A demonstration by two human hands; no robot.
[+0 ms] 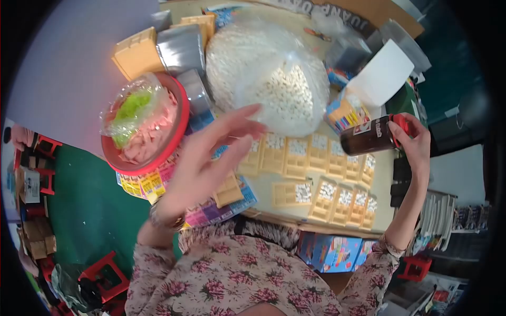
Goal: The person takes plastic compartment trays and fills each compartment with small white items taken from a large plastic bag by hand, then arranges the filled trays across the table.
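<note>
My right hand [414,138] grips a dark bottle [363,136] by its red cap. The bottle lies nearly sideways in the air over the right side of the table. My left hand [211,152], smeared by motion, hovers with fingers apart and nothing in it. Beneath it are a beige compartment tray [229,191] and colourful printed sheets [211,213]. Rows of similar beige trays [318,152] stand between the hands, many with small white pieces in one section. A lone tray [283,195] lies nearer the front edge.
A large clear bag [263,68] of white pieces fills the table's middle back. Left of it stands a red basin [182,126] with pink pieces and a green-filled bag [132,108]. An open carton [348,110] sits at right. Red stools [108,276] stand on the green floor.
</note>
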